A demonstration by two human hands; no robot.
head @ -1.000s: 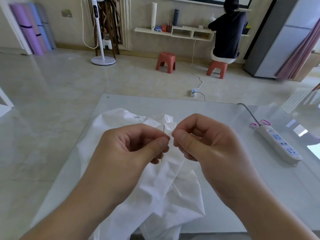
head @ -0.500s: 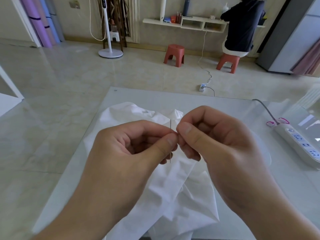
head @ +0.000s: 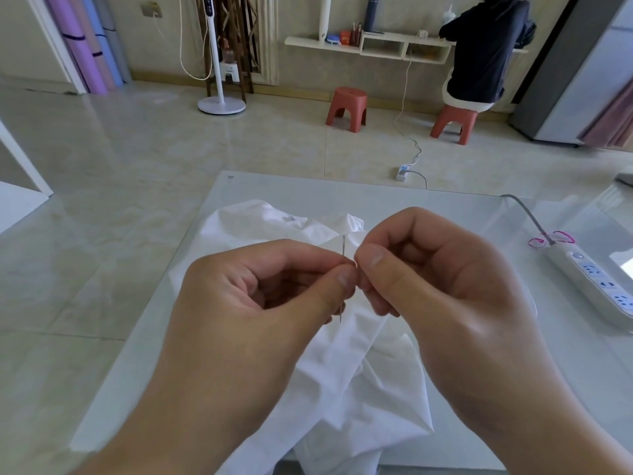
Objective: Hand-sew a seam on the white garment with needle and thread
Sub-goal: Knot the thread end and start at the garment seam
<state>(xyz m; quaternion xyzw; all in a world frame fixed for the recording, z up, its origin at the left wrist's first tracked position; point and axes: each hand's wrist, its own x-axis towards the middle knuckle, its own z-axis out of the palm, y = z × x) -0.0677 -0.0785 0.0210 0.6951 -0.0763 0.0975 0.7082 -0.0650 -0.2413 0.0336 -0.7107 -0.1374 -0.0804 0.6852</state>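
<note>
A crumpled white garment (head: 359, 389) lies on the glass table (head: 428, 207), reaching from the table's middle to its near edge. Above it my left hand (head: 253, 303) pinches a thin steel needle (head: 343, 246) upright between thumb and forefinger; its eye end sticks up and its point shows below the fingers. My right hand (head: 442, 286) is curled with thumb and forefinger tips pressed together right beside the needle. Whatever they pinch is too fine to see. No thread is visible.
A white power strip (head: 596, 282) with a grey cable and a pink band lies on the table at the right. Beyond the table are a tiled floor, two red stools (head: 346, 106), a standing fan (head: 221, 104), and a seated person in dark clothes (head: 483, 49).
Both hands stay together over the garment with the needle still pinched. The camera view has shifted slightly, so the room sits further right and lower in frame.
</note>
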